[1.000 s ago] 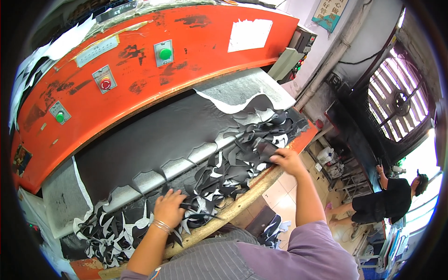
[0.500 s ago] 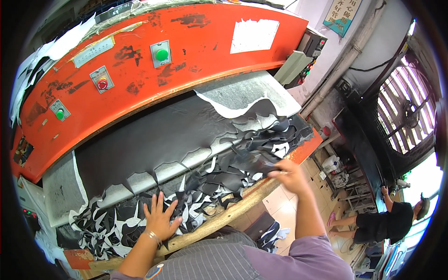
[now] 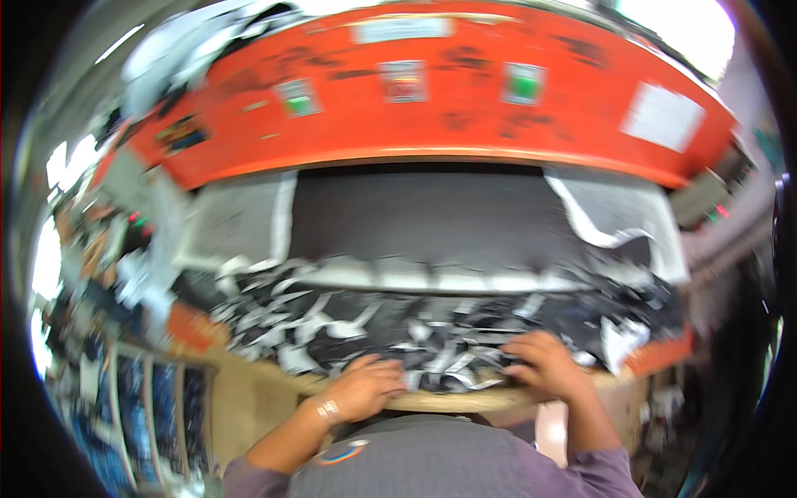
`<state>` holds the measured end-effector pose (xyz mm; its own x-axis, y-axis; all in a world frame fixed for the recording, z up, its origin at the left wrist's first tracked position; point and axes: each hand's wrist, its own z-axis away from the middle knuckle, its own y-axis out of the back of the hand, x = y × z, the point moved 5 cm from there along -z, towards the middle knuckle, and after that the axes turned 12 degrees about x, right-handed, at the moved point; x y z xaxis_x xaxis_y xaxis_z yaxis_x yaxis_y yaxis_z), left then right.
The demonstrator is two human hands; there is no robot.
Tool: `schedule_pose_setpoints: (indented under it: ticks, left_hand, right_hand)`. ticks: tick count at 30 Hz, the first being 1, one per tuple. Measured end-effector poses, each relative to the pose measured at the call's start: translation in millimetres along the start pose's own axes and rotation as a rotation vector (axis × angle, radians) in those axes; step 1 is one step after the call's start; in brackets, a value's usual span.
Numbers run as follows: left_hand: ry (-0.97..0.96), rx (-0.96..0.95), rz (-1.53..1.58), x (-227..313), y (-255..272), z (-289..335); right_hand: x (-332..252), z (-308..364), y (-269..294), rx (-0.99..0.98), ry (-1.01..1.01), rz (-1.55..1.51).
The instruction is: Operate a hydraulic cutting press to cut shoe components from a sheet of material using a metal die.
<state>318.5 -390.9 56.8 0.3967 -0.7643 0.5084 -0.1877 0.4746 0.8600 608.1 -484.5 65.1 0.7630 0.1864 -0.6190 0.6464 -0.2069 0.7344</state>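
My left hand (image 3: 365, 388) is at the near edge of a heap of black and white leather-like scraps (image 3: 344, 329), just over a rounded wooden rail (image 3: 452, 404). Its fingers point right and look slightly apart, with nothing visible in them. To the right, my right hand (image 3: 544, 363) reaches over the same heap, fingers stretched and spread; they touch or hover over scraps, blur hides which. Beyond the heap lies a large dark sheet (image 3: 432, 216), its near edge cut into scallops, on a whitish cutting bed (image 3: 237, 216).
An orange press beam (image 3: 465, 124) spans the far side, with green buttons (image 3: 525, 85) and a red button (image 3: 404, 88). A rack with blue contents (image 3: 162, 407) stands at the lower left. A grey control box (image 3: 701, 195) is at the far right.
My view has swung left, squaring up to the press. My right hand has come in from the rail's right end toward the left hand, which has shifted to the rail side of the scraps.
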Motion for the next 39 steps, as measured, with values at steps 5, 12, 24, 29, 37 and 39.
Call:
schedule_pose_setpoints:
  ticks: [5, 12, 24, 29, 37, 39]
  left_hand:
    - [-0.168, 0.234, 0.917, 62.0, 100.8, -10.0]
    - [-0.801, 0.324, 1.436, 117.8, 192.5, -7.0]
    - [-0.241, 0.789, 0.044, -178.8, 166.1, -29.7]
    - [0.192, 0.703, -0.23, -331.6, 118.2, 11.4]
    - [0.2, 0.851, -0.208, -345.4, 113.1, 47.2]
    - [0.166, 0.868, -0.122, -344.4, 111.7, 40.1]
  right_hand:
    - [-27.7, -11.1, -0.8, 0.026, 0.057, 0.193]
    - [-54.4, -47.7, -50.7, -0.227, 0.145, 0.429]
    - [-25.5, -56.1, -83.2, -0.083, -0.307, 0.684]
    - [-59.7, -73.8, -74.0, -0.162, -0.412, 0.522]
    - [-150.1, -268.0, -196.0, 0.131, -0.625, 0.039]
    - [-140.1, -314.2, -235.3, 0.218, -0.473, 0.107]
